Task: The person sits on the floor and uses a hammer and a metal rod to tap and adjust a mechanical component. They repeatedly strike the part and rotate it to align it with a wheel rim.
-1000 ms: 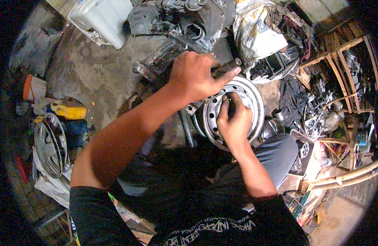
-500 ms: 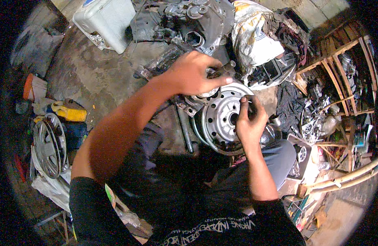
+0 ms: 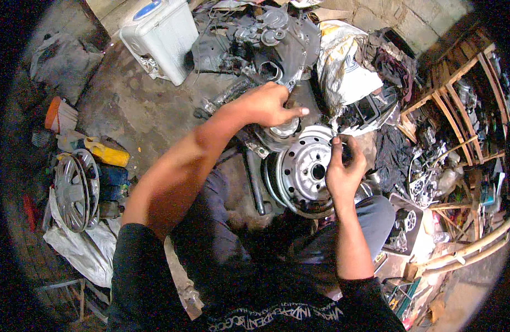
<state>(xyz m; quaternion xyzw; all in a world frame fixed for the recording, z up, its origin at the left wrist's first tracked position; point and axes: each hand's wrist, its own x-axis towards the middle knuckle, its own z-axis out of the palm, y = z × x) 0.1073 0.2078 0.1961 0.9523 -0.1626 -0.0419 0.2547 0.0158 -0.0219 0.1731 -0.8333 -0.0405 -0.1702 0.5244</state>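
"How many hands (image 3: 271, 105) do you count?"
"Two, with one wheel disc (image 3: 300, 172) and one long dark bar (image 3: 255, 185)."
"On the left?"
"Two hubcaps (image 3: 71, 193), one yellow container (image 3: 108, 152); far left, one white box (image 3: 163, 47)."
"And the right?"
"Two pale curved poles (image 3: 461, 255); far right, one white sack (image 3: 351, 69)."

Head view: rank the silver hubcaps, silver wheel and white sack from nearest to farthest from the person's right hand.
1. Silver wheel: immediately left of the right hand.
2. White sack: beyond the hand, higher in the picture.
3. Silver hubcaps: far over on the left.
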